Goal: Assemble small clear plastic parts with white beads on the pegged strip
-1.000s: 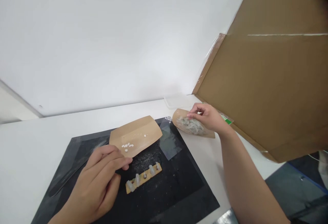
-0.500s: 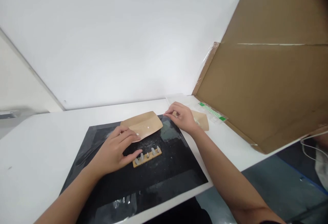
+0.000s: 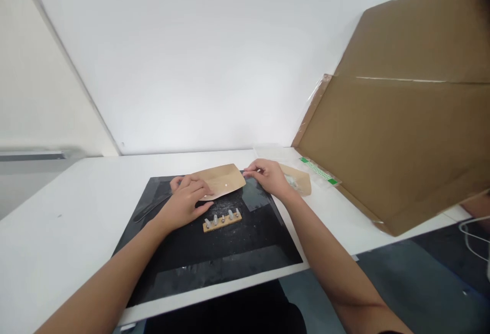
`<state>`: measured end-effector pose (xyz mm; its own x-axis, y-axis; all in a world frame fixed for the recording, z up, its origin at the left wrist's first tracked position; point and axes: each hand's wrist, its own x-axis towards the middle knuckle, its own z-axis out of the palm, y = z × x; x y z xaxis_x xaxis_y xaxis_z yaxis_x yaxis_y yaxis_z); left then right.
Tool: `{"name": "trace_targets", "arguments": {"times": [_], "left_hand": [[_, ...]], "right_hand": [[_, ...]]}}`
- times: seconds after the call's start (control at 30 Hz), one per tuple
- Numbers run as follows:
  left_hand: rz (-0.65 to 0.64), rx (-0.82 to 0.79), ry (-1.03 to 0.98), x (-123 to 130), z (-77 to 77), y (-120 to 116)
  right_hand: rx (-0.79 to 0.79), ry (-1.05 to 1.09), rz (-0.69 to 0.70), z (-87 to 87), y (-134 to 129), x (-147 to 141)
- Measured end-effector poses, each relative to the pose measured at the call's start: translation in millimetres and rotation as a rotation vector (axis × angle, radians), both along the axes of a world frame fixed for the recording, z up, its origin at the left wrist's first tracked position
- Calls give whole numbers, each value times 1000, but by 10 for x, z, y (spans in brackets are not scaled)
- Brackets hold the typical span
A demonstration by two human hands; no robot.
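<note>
My left hand [image 3: 186, 204] rests at the left end of a curled brown paper sheet [image 3: 225, 178], its fingertips on the paper and its thumb stretched apart. Small white bits lie on that sheet. At the sheet's right end my right hand [image 3: 267, 175] is closed in a pinch; whatever its fingertips hold is hidden. Nearer to me, a narrow wooden strip [image 3: 222, 223] carries several short metal pegs, most with a pale, translucent nail-like tip. A slim dark tool [image 3: 151, 208] lies beside my left wrist, partly hidden. Everything but my right hand sits on a black mat [image 3: 225, 257].
Behind my right hand lies another brown paper [image 3: 302, 180] with pale, clear pieces on it. A clear sleeve with a green-and-white strip [image 3: 319, 171] is farther right. Folded cardboard [image 3: 401, 140] stands along the right side of the white table [image 3: 72, 222].
The view has tilted up and shifted. My left hand has slid its fingertips farther over the paper, away from the wooden strip. My right hand keeps its pinch at about the same place.
</note>
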<state>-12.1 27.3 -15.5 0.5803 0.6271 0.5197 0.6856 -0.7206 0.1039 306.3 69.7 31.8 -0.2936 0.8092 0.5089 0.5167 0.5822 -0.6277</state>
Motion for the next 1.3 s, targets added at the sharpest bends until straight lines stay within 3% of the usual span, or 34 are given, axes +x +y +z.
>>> {"name": "trace_targets", "arguments": {"times": [0.17,0.43,0.67,0.77,0.87,0.97,1.0,1.03,1.1,1.17,1.3], "left_hand": [[8,-1,-1,-16,18,20],[-27,-40,36,-62,56,26],[22,-113,123,-96,242,-38],[161,-116,137,-191,388,-60],[426,-89,125,-404,472,-141],[733,-51,138,-680,394,-309],[877,-56,229,-760,334,-374],[942,-112,336,-824,266,-435],[1015,-235,383,-894,128,-530],[997,-296,385,-896,25,-565],[950,-349,365,-826,-10,-474]], "right_hand": [[-58,-16,-1,-16,-9,-24],[-136,-78,15,-205,31,-139],[-134,-168,12,-233,41,-163],[-122,-202,13,-226,22,-147],[-121,-227,9,-221,16,-121],[-133,-253,10,-213,19,-84],[-138,-260,15,-208,20,-71],[-140,-266,23,-204,20,-58],[-144,-277,41,-193,14,-36],[-139,-295,53,-186,7,-23],[-92,-339,58,-192,1,-20]]}}
